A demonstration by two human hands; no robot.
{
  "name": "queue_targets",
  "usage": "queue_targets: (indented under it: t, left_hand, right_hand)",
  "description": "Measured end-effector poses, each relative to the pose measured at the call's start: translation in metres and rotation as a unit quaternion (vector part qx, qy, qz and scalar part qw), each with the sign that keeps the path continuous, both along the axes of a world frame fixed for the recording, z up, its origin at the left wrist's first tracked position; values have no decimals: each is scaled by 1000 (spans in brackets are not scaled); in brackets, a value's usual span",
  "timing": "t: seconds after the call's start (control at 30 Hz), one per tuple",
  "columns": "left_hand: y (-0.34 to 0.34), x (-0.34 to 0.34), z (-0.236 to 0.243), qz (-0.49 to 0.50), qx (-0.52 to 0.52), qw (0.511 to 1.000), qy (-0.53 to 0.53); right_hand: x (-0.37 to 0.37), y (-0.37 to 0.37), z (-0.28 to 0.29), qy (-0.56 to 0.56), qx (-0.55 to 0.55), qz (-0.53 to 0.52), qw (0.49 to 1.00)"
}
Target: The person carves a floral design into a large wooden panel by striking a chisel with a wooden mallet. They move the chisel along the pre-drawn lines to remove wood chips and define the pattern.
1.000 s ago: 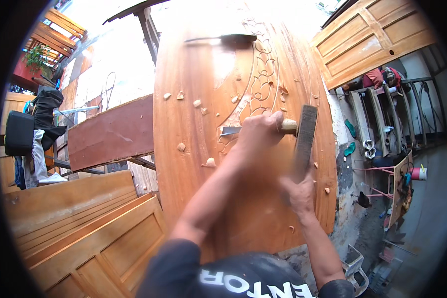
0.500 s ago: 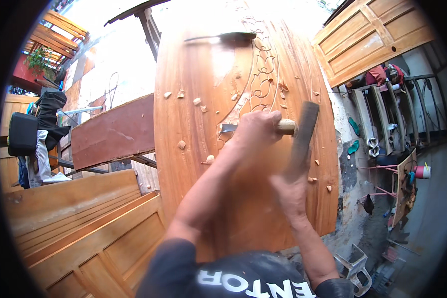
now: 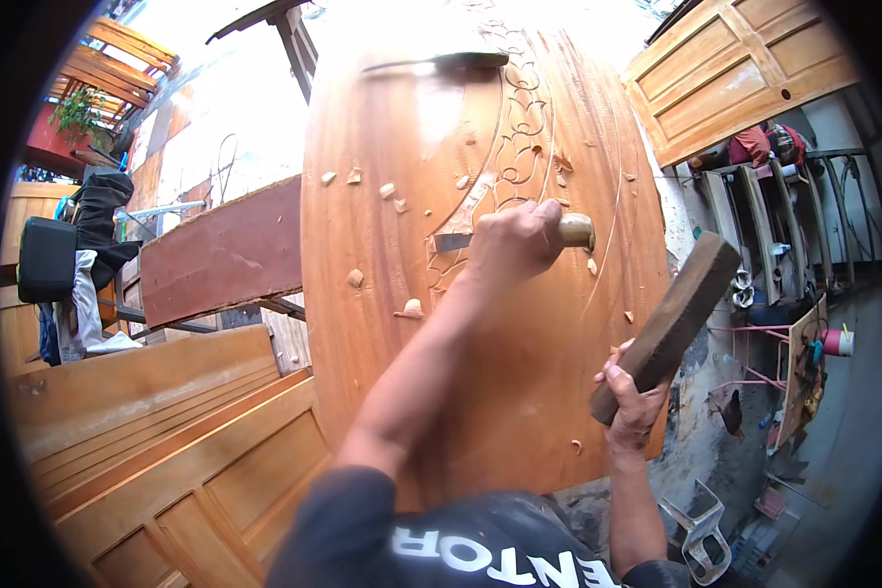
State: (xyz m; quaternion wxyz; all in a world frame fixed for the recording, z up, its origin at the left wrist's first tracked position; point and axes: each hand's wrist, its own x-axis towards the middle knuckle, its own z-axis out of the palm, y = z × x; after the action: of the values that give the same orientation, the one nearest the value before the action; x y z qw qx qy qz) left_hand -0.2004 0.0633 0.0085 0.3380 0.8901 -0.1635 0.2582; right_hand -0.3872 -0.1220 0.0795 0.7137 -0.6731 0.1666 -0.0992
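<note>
My left hand (image 3: 517, 238) is closed round the handle of a chisel (image 3: 452, 241). The chisel lies low across the wooden panel (image 3: 480, 392), its flat metal blade pointing left at the carved pattern and its pale handle end sticking out to the right. A block of wood (image 3: 676, 318), long and dark, is gripped near its lower end by my right hand (image 3: 636, 400). The block slants up to the right, apart from the chisel handle. Leaf-like carving (image 3: 516, 127) runs up the panel's middle. Wood chips (image 3: 356, 278) are scattered round it.
A long dark tool (image 3: 441, 64) rests on the panel's far part. To the left are a reddish-brown board (image 3: 220, 253) and a panelled door (image 3: 206, 490). Another panelled door (image 3: 735, 78) stands at the far right. A white plastic stool (image 3: 701, 534) is low on the right.
My right hand has swung the wood block back to the right, away from the chisel handle. My left hand still holds the chisel in nearly the same place. Some chips have shifted.
</note>
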Motion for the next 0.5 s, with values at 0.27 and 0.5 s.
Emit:
queue_targets:
  t: [0.27, 0.5]
  left_hand:
    - [3, 8, 7, 92, -75, 993, -21]
    - [-1, 24, 2, 145, -80, 986, 14]
  right_hand:
    - [84, -20, 44, -58, -173, -6, 983]
    - [153, -24, 3, -56, -396, 243, 884]
